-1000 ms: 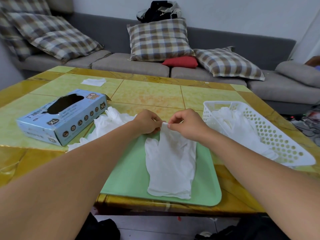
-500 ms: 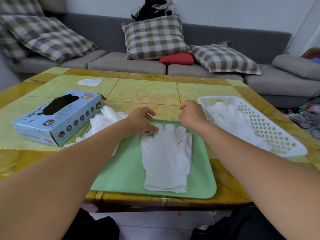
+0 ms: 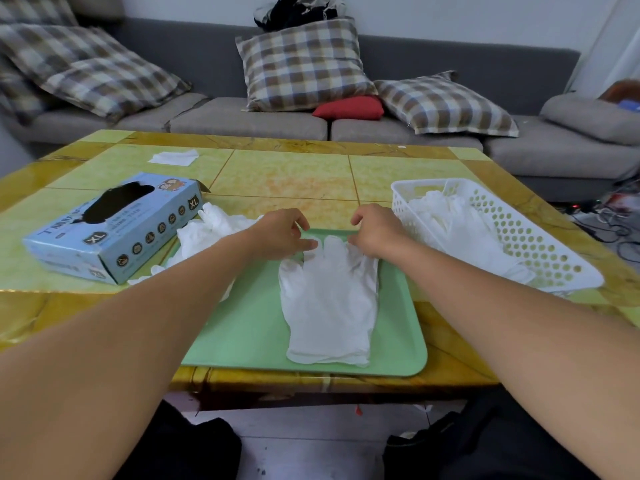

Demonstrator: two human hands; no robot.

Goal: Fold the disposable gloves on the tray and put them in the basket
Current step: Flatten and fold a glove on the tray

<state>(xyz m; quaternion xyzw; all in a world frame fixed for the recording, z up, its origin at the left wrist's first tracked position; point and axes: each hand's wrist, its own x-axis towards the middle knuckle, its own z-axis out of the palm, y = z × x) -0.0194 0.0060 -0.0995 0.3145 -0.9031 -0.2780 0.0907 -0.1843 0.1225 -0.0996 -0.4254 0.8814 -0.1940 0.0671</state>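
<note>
— Head view: where is the white glove [image 3: 329, 299]?
— Flat on the green tray [image 3: 242, 334], fingers pointing away, cuff toward the near edge; the tray sits on the counter [image 3: 287, 178]
— And the hands?
— Left hand [image 3: 280, 233] has curled fingers with the thumb on the glove's fingertip end; right hand [image 3: 375, 230] pinches that end beside it
— The rest?
— Loose gloves [image 3: 207, 230] by the blue box [image 3: 114, 226]; white basket [image 3: 540, 244] at right holds more gloves

a grey sofa [image 3: 311, 119] lines a pale wall [image 3: 450, 19], strewn with plaid cushions [image 3: 304, 64] and a red pillow [image 3: 349, 108]. the yellow-green tiled surface [image 3: 287, 174] stands before it; cables [image 3: 613, 220] litter the floor at right.
</note>
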